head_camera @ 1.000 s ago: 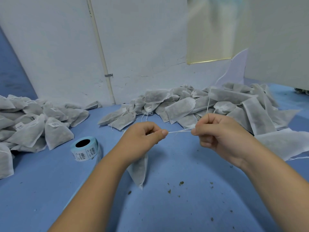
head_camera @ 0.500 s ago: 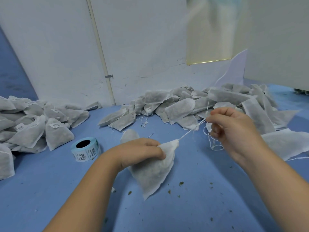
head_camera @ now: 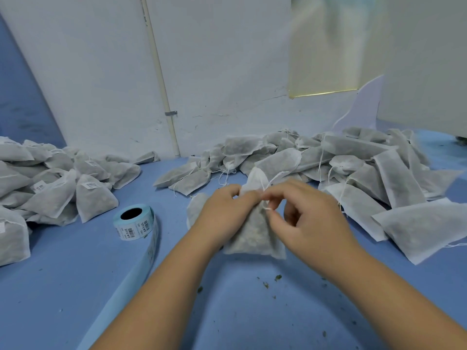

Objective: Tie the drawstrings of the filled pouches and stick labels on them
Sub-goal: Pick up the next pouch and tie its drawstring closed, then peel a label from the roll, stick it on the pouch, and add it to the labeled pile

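A filled white pouch (head_camera: 254,236) stands upright on the blue table (head_camera: 75,274) in front of me, its gathered neck pointing up. My left hand (head_camera: 222,213) grips the neck from the left. My right hand (head_camera: 308,215) pinches the thin white drawstring (head_camera: 266,184) at the neck from the right. The string loops between the fingertips of both hands. A roll of blue-backed barcode labels (head_camera: 135,222) lies to the left of my left forearm, with a strip trailing off it toward me.
A heap of pouches with loose strings (head_camera: 353,170) spreads across the back and right of the table. Labelled pouches (head_camera: 58,188) are piled at the left. Another pouch (head_camera: 195,210) lies behind my left hand. Herb crumbs (head_camera: 271,281) dot the near surface. A white wall stands behind.
My hands have come together at the pouch's neck. The pouch, which hung tilted from my left hand, now stands upright. My right hand moved left and down with the string.
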